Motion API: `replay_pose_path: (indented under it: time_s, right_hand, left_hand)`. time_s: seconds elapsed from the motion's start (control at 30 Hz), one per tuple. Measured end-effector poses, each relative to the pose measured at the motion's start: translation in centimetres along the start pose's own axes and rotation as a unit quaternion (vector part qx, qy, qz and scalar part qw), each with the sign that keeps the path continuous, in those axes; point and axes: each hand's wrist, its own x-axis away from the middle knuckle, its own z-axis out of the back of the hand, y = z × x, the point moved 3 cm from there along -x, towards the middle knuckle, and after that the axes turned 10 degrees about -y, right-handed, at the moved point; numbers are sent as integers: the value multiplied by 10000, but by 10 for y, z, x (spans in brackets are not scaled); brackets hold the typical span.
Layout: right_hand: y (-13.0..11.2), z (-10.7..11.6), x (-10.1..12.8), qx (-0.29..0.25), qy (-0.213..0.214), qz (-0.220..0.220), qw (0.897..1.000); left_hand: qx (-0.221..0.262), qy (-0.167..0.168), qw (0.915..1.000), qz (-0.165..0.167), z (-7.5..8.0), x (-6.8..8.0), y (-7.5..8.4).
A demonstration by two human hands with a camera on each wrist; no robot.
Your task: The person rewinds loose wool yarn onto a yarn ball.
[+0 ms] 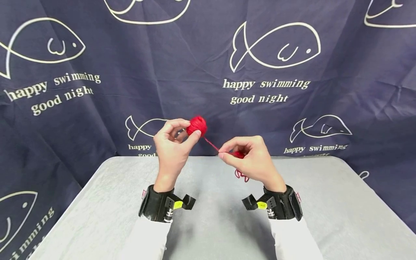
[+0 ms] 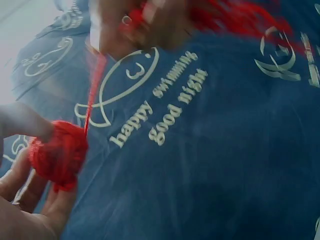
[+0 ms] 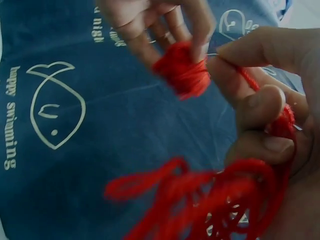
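Observation:
A small wound ball of red yarn (image 1: 197,125) is pinched between the thumb and fingers of my left hand (image 1: 172,142), above the table's far edge. From it a short taut strand (image 1: 211,144) runs down to my right hand (image 1: 251,157), whose thumb and index finger pinch it. The right hand's other fingers curl round more red yarn, seen in the right wrist view as a bunch (image 3: 282,122) in the palm. Loose loops of yarn (image 3: 200,195) hang below that hand. In the left wrist view the yarn ball (image 2: 60,152) sits between thumb and fingertips.
A grey-white table (image 1: 208,209) lies under both forearms. Behind it hangs a dark blue curtain (image 1: 195,72) printed with white fish and lettering. Black wrist straps with camera mounts (image 1: 159,204) are on both wrists, over white sleeves.

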Motion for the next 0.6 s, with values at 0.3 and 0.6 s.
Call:
replay_pose_path:
  time_s: [0.3, 0.6]
  right_hand:
    - [-1, 22, 5, -855, 1587, 853, 9799]
    - [12, 28, 4, -1616, 1982, 555, 9652]
  left_hand:
    - [-792, -1779, 9727, 1260, -5, 4, -16]
    - [654, -3982, 8994, 1680, -18, 14, -7]
